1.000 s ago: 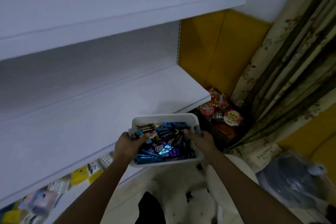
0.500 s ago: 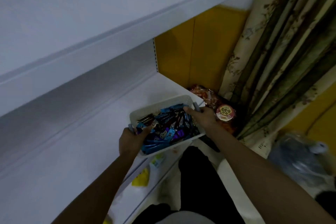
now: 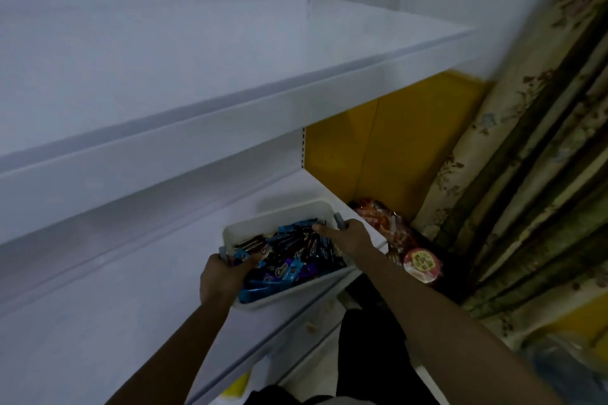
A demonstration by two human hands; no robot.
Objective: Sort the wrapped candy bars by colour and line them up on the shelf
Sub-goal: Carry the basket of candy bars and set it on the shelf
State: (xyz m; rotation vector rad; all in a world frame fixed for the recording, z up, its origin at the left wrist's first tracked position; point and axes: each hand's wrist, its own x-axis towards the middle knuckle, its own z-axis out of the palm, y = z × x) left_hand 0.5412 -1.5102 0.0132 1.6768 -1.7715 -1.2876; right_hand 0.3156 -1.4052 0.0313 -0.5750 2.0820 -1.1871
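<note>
Together, the left hand (image 3: pixel 223 279) and right hand (image 3: pixel 349 237) grip the grey end handles (image 3: pixel 340 222) of the white basket (image 3: pixel 277 218) of candy bars (image 3: pixel 289 261) over the front edge of the lower shelf (image 3: pixel 131 312), most fingers hidden beneath its rim.

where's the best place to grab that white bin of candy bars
By its two short ends, one hand from each side: the grey handles sit there, and the white bin is long, full of loose candy bars. The left hand and right hand grip there.
</note>
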